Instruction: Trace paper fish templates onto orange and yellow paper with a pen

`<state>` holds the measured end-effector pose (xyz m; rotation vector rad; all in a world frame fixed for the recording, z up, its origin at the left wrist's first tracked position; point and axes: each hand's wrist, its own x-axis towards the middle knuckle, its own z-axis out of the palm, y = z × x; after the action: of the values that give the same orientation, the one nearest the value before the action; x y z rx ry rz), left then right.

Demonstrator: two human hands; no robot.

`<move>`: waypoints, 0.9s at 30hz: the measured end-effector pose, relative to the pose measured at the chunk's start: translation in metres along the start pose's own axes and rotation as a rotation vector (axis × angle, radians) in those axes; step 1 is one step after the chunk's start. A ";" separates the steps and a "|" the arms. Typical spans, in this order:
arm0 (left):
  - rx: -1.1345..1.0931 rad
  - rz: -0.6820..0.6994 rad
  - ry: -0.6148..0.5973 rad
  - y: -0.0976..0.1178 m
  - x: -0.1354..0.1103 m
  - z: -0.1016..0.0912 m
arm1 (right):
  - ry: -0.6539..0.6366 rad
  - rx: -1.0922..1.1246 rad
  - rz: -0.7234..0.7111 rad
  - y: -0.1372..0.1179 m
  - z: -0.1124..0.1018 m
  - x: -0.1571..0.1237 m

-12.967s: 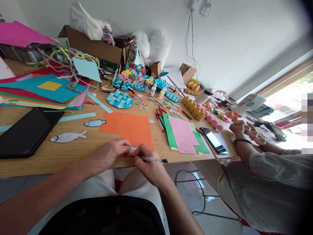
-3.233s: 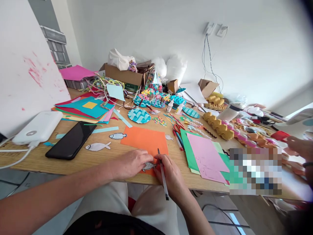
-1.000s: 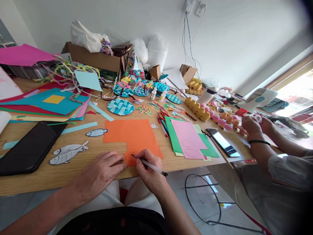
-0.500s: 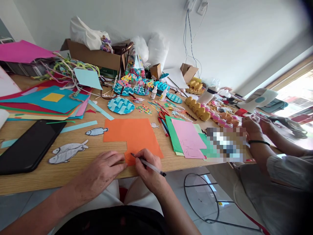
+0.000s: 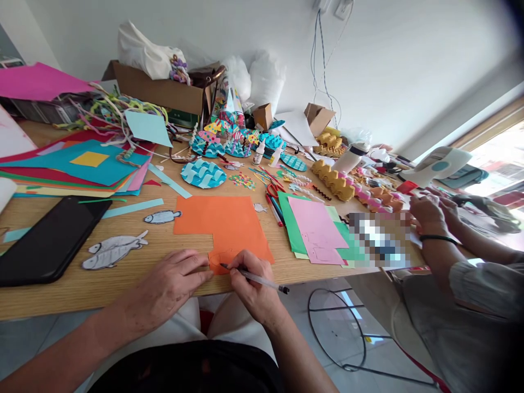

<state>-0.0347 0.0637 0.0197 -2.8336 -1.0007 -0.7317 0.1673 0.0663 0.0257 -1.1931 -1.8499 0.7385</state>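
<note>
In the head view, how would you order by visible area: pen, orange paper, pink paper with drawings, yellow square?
1. Orange paper
2. Pink paper with drawings
3. Yellow square and pen: too alike to rank

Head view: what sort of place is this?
Probably a craft workspace, perhaps a workshop or classroom. Signs of it are the stacked coloured paper, the cut-out paper fish, and the right hand holding a pen to an orange sheet.

The right hand [image 5: 254, 288] hides parts of the orange paper [image 5: 219, 215] and pen [image 5: 268, 282].
</note>
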 end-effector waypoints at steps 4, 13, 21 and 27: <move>0.012 -0.008 0.001 0.000 -0.001 0.001 | -0.025 0.021 0.016 -0.002 -0.002 0.000; 0.024 0.037 -0.001 0.002 -0.003 0.000 | 0.037 0.029 0.053 0.002 0.003 0.001; 0.041 0.071 0.036 0.001 -0.002 -0.001 | 0.029 -0.017 0.042 0.002 0.005 0.002; 0.028 0.072 0.044 0.002 0.001 -0.002 | 0.027 -0.025 0.030 0.001 0.004 0.001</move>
<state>-0.0340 0.0622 0.0219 -2.8001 -0.8912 -0.7622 0.1643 0.0677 0.0235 -1.2432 -1.8281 0.7145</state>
